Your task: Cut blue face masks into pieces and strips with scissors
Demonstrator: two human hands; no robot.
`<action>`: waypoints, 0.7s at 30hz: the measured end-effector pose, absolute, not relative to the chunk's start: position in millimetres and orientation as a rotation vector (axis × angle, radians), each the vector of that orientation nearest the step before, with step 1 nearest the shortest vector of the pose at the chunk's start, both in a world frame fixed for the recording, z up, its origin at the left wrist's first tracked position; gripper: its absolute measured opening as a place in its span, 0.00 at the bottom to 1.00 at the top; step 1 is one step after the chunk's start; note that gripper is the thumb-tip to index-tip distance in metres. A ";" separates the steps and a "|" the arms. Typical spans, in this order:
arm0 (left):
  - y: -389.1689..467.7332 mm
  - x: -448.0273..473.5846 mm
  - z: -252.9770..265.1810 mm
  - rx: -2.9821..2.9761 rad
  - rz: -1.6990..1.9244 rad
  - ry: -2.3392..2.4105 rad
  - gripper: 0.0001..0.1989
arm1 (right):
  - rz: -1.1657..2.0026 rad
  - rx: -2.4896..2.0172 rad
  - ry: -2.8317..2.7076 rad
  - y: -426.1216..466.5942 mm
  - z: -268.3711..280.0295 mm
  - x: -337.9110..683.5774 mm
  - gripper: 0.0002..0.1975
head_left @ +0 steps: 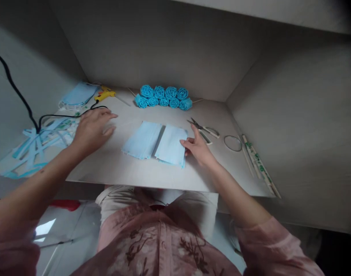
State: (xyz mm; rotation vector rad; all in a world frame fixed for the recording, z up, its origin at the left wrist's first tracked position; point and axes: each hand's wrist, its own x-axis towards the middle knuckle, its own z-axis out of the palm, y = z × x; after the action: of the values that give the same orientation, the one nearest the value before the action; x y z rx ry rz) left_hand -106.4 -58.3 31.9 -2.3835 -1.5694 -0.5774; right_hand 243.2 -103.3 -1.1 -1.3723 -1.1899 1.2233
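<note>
Two stacks of light-blue fabric sheets lie side by side on the white tabletop: the left stack (142, 140) and the right stack (172, 145), with a narrow gap between them. My right hand (200, 149) pinches the right edge of the right stack between thumb and fingers, while its index finger points out toward the scissors (204, 128). Off to the left, my left hand (92, 128) hovers open, fingers and thumb apart, holding nothing. It is nearest to a black cable (60, 115) and a heap of pale blue strips (34, 147).
Blue rolled flowers (164, 96) are piled at the back. A yellow glue gun (105, 93) and blue face masks (79, 94) sit back left. On the right lie a wire ring (232, 143), thin sticks (248, 157) and a green-patterned wrapped bundle (260, 165). Panels enclose the tabletop (120, 172).
</note>
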 end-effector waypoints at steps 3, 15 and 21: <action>-64.2 -75.1 33.4 -2.557 -0.622 -1.459 0.19 | 1.167 -1.471 -1.332 -105.0 -18.6 248.2 0.49; -29.6 -28.0 23.1 -2.917 -1.009 -1.459 0.14 | 0.020 -1.875 -1.981 -99.8 29.5 251.3 0.15; 4.1 -11.4 4.5 -2.712 -1.825 -2.069 0.13 | 0.252 -1.960 -2.159 -54.3 21.9 195.1 0.29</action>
State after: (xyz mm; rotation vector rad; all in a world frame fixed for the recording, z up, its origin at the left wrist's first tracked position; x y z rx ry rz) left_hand -11.4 4.1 4.5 -2.7123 -2.0689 -1.8252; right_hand 195.1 -54.3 21.9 -1.9595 -2.1587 0.2520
